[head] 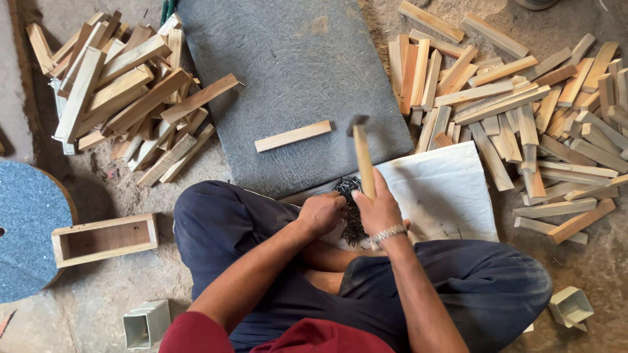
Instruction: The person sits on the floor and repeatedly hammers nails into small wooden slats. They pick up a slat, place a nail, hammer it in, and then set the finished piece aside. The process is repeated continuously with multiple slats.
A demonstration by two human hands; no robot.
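Floor (98, 287) of bare dirt carried everything: a grey mat (294, 78) lay far of the seated person, with a heap of wooden slats (124, 91) to its left and a wider spread of slats (523, 111) to its right. A white cloth (445, 189) sat near the person's knees, partly over the mat's near edge. An open wooden box (104, 238) lay on its side at the left, beside a round grey disc (29, 229). One single slat (293, 136) lay alone on the mat.

A dark pile of nails (352, 209) rested on the cloth, just in front of both hands. The right hand (378, 212) was clenched round the handle of a hammer (362, 153), head pointing far, over the mat. The left hand (322, 212) was curled into the nails, its fingers bent and apparently pinching some, though how many could not be told.

Picking well here would mean taking one nail cleanly, keeping the hammer held aside and steady.
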